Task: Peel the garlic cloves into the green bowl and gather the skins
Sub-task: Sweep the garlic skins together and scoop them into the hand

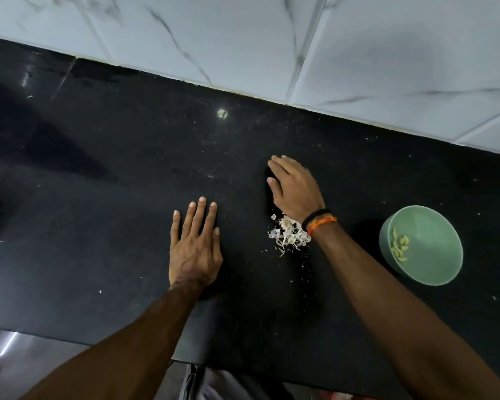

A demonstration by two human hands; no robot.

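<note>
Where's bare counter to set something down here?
Bare counter lies left of the left hand and behind both hands toward the tiled wall. A narrower strip runs between the right forearm and the green bowl. Crowded: the skins piled by the right hand.

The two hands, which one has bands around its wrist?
The right hand, beside the garlic skins, has black and orange wristbands. The left hand, flat on the counter, has none.

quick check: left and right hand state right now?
Left hand: open, flat on the counter, holding nothing.
Right hand: open, fingers resting on the counter beyond the garlic skins, holding nothing.
</note>
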